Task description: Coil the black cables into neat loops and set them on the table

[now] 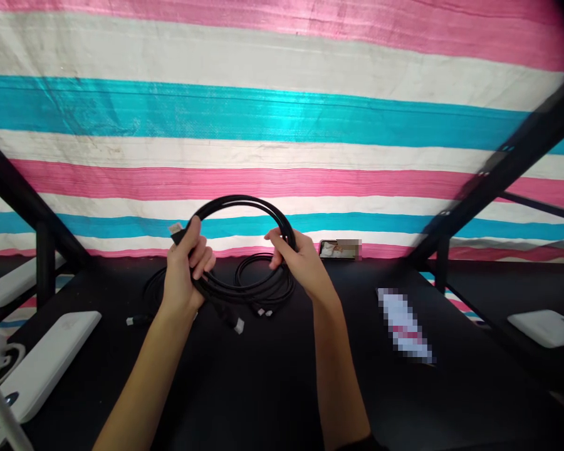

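Observation:
A coiled black cable point(237, 200) is held up in a loop above the dark table, between my two hands. My left hand point(185, 269) is closed around the coil's left side, and a metal-tipped plug point(176, 232) sticks out past the thumb. Another plug point(237, 324) dangles below the loop. On the coil's right side, my right hand point(296, 257) grips the cable between thumb and fingers. Behind the loop, a second coiled black cable point(244, 266) lies on the table with its connector ends point(264, 312) toward me. Beside my left wrist rests another black cable end point(136, 321).
A white power strip or long white device point(59, 351) lies at left, with a white cable point(2, 401) near it. A phone point(337, 249) leans at the back. At right are a blurred packet point(404, 326) and a white box-shaped device point(545, 327). A striped sheet point(282, 119) hangs behind.

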